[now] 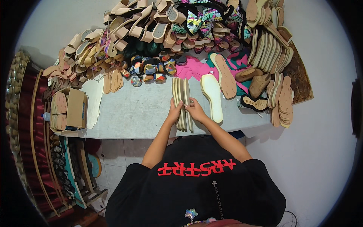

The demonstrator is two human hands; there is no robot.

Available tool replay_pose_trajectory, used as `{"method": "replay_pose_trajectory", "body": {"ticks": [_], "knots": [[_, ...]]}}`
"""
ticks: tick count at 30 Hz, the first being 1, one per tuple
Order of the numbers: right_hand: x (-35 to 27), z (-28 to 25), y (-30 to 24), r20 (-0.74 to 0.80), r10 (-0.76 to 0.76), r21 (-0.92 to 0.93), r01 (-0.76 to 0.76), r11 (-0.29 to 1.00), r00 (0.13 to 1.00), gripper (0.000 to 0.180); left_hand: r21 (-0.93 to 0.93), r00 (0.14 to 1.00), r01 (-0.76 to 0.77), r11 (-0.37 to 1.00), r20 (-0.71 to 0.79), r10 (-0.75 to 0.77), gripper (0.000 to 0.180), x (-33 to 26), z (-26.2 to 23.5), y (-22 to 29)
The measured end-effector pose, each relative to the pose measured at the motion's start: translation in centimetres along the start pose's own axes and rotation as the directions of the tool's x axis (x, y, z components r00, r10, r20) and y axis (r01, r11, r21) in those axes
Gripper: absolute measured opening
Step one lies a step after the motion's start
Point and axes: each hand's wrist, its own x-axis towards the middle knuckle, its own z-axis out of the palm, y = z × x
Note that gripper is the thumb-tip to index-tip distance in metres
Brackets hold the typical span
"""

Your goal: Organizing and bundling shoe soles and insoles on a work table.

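Observation:
A row of thick beige shoe soles [180, 89], several of them, stands on edge near the table's front edge, long sides pressed together. My left hand [175, 111] is closed against the row's left side. From the right, my right hand [195, 110] grips the same soles, its thumb and fingers around the rightmost ones; some fingertips are hidden. Just right of that hand lies a pale white sole [212, 99], flat on the table. Beyond it a tan sole [224, 77] with handwriting rests on pink cloth [190, 68].
Finished sandals [160, 28] are heaped along the back wall. Colourful patterned shoe pieces [149, 69] sit in front of them. At the left stands a cardboard box [76, 108] of insoles. Wooden shoe lasts [259, 85] and stacked soles [269, 51] occupy the right end.

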Motion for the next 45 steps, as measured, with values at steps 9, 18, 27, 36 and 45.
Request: {"method": "replay_pose_trajectory", "body": {"ticks": [9,18,27,36,45], "knots": [[-0.8,-0.8,-3.4,0.005,0.104,0.022,-0.104,0.994,0.995,0.060,0.159,0.997,-0.071,0.985,-0.017,0.074,0.054,0.5,0.2,-1.2],[-0.9,-0.8,-2.9,0.053,0.162,-0.039,-0.160,0.986,0.985,0.066,0.235,0.995,-0.079,0.969,-0.034,0.090,0.062,0.7,0.1,-1.6],[-0.3,-3.8,-3.6,-0.311,-0.188,-0.146,0.148,0.978,0.932,0.027,0.243,0.995,-0.076,0.967,-0.037,0.088,0.074,0.8,0.9,-1.6],[0.0,-15.2,-3.4,-0.601,-0.248,-0.655,-0.292,0.697,0.759,0.070,0.259,0.997,-0.059,0.964,-0.030,0.069,0.080,0.4,1.3,-0.7],[-0.1,-15.2,-3.2,-0.566,-0.112,-0.656,-0.364,0.661,0.817,0.074,0.220,0.999,-0.044,0.975,-0.006,0.047,0.080,1.1,0.5,-1.9]]}}
